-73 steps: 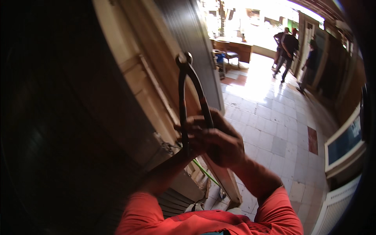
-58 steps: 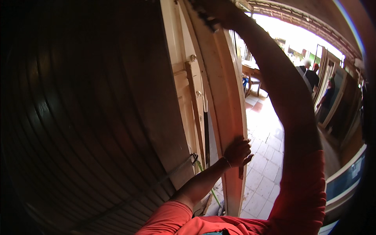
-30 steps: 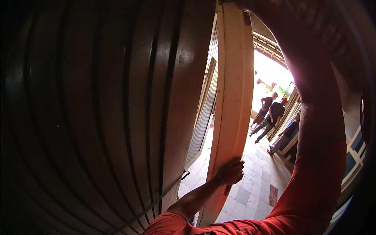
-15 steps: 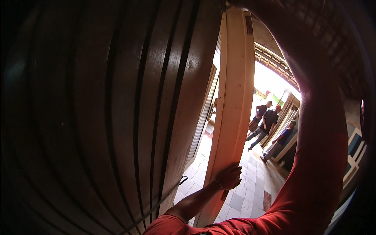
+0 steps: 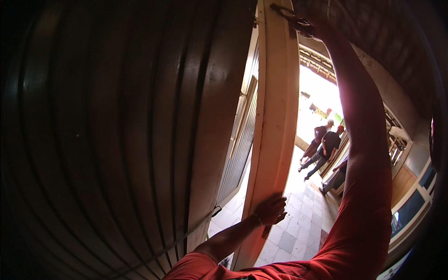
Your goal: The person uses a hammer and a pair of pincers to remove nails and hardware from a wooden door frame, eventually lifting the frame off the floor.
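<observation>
A long wooden post (image 5: 275, 116), tinted orange by the light, rises in front of me. Its right edge has dark rectangular plates or recesses near the top and the bottom. My left hand (image 5: 270, 209), with a thin bracelet at the wrist, lies across the lower part of the post, fingers curled over the right edge. High up, my right arm reaches to the post's upper end. There my right hand (image 5: 310, 30) is closed on a dark metal hand tool (image 5: 284, 11) that crosses the post's face; its exact kind is unclear in the shade.
A large dark grooved panel (image 5: 140, 140) fills the left side, with a thin strap or bar (image 5: 182, 238) across its lower part. Behind the gap stands a ribbed door (image 5: 235, 154). Several people (image 5: 326, 149) are on the tiled floor (image 5: 291, 228) beyond. Framed panes (image 5: 406, 217) are at right.
My right hand has come into view at the top with the dark tool, its arm shifting left. My left hand keeps its place on the post. The view has turned slightly.
</observation>
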{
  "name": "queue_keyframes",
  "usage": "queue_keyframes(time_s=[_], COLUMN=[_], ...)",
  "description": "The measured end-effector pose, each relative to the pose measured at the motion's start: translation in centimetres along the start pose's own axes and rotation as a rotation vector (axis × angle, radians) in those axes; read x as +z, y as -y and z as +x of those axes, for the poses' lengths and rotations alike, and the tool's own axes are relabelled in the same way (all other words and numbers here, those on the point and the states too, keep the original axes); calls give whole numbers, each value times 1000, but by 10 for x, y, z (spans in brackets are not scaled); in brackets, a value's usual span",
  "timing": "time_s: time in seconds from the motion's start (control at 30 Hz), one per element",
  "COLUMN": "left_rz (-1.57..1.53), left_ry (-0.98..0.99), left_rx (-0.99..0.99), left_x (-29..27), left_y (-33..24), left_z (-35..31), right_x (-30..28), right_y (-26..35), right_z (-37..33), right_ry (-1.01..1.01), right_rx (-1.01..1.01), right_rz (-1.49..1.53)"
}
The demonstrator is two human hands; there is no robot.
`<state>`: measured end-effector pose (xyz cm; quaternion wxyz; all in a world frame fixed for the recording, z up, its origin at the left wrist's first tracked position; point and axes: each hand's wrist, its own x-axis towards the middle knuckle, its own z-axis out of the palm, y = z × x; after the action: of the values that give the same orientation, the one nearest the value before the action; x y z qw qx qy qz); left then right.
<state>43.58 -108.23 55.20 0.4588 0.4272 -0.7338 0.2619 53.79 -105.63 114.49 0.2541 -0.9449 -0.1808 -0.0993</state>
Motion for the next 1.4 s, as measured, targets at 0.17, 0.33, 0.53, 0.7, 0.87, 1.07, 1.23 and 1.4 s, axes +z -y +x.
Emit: queue_keyframes(time_s=[0.17, 0.33, 0.53, 0.7, 0.87, 1.07, 1.23, 1.4], left_rz=[-176, -333, -303, -996, -1174, -561, -78, 218], left_ry=[-225, -371, -512, -388, -481, -222, 17, 73], left_rx=[25, -432, -1061, -1107, -1243, -980, -569, -276], left_x=[-15, -25, -34, -50, -58, -72, -80, -80], left_y=[-9, 8, 99, 146, 145, 143, 156, 152], left_z=[1, -5, -15, -32, -22, -32, -48, -42], right_x=[39, 131, 228, 260, 300, 346, 355, 344], right_y=[-45, -86, -41, -40, -28, -15, -4, 5], right_z=[-73, -198, -362, -499, -616, -734, -788, -794], right_ry=[-532, -1057, -1100, -1324, -1494, -1623, -1706, -1580], right_rx=[-85, 46, -46, 124, 417, 704, 713, 771], right_rz=[-974, -634, 774, 709, 451, 369, 377, 135])
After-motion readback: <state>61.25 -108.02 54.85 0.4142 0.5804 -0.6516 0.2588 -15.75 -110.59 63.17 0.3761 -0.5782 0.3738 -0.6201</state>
